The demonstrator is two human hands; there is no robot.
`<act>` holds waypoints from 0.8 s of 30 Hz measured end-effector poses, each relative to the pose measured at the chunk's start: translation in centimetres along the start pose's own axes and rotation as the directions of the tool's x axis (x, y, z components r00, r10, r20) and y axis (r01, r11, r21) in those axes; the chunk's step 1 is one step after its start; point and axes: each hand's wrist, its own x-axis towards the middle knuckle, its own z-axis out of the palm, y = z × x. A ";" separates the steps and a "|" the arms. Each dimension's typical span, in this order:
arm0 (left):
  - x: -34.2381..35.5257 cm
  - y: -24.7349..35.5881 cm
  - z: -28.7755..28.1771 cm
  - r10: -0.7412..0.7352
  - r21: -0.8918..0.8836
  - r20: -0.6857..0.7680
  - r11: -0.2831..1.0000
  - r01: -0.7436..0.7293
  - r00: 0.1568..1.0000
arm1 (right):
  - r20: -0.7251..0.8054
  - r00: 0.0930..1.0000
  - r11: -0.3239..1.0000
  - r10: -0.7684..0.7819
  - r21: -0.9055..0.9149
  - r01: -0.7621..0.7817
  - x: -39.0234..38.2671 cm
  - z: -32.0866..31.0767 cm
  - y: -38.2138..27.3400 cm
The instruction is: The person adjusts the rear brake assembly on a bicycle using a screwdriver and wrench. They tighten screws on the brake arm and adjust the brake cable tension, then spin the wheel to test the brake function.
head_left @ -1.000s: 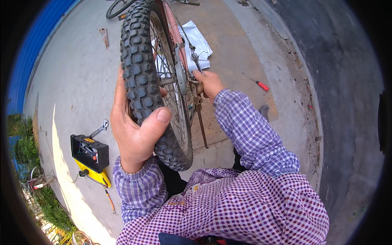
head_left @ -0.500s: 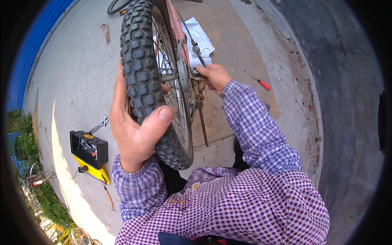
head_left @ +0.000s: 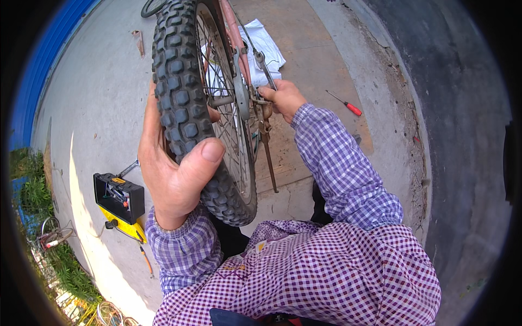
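A bicycle wheel with a black knobby tyre (head_left: 182, 95) stands upright in front of me, tilted a little. My left hand (head_left: 176, 168) wraps round the tyre from the left; its thumb lies across the near tread and a fingertip shows by the spokes. At the right of the axle, my right hand (head_left: 284, 100) grips a metal wrench (head_left: 264, 66) whose open end points up and away. Close to that hand are the pinkish frame tube (head_left: 232, 27), a grey stay and a rusty metal rod (head_left: 269, 163) that hangs down. The wrench's lower end is hidden by my fingers.
A red-handled screwdriver (head_left: 352, 108) lies on the brown board to the right. White paper (head_left: 267, 46) is spread behind the wheel. At left sit an open black and yellow toolbox (head_left: 130, 193), another wrench (head_left: 129, 167) and an orange-handled tool (head_left: 147, 263).
The tyre and my left hand have shifted slightly left, and the hand covers the end of the wrench by the toolbox. My right hand keeps its wrench, moved slightly left and up.
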 end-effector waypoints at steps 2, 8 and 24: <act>0.1 0.0 0.0 0.010 0.003 0.004 1.000 -0.010 1.000 | 0.010 1.000 1.000 0.002 0.026 -0.003 0.1 -0.1 0.1; -0.1 -0.1 0.0 0.021 -0.003 0.014 1.000 -0.021 1.000 | -0.039 0.999 0.988 0.007 -0.153 -0.013 0.3 -0.4 0.2; 0.0 0.4 0.4 -0.003 0.001 0.009 1.000 0.003 1.000 | 0.014 0.996 0.990 -0.086 -0.110 0.087 0.7 -1.2 0.2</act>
